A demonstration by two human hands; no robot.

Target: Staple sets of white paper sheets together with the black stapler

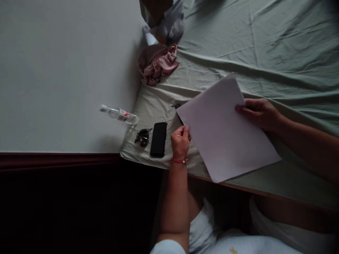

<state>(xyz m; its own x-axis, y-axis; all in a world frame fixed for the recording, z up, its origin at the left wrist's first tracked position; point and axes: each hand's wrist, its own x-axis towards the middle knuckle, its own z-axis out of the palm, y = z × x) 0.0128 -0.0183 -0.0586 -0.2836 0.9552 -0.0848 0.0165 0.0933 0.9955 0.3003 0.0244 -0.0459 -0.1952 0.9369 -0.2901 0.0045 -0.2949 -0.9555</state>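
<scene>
A blank white sheet of paper [225, 130] is held tilted between both hands above the bed's front edge; I cannot tell if it is one sheet or several. My left hand [180, 141], with a red string bracelet at the wrist, pinches the paper's left edge between thumb and curled fingers. On the opposite edge, my right hand [258, 112] grips with the thumb on top and the fingers underneath, mostly hidden. A small dark object [177, 106] shows partly from under the paper's left corner; its kind cannot be made out.
Left of my left hand lie a black phone [158, 139] and a bunch of keys [143, 137]. A clear plastic bottle [119, 114] stands by the white wall [66, 70]. Farther back are crumpled pink cloth [159, 65] and a plastic bag [173, 23] on the green bedsheet [219, 46].
</scene>
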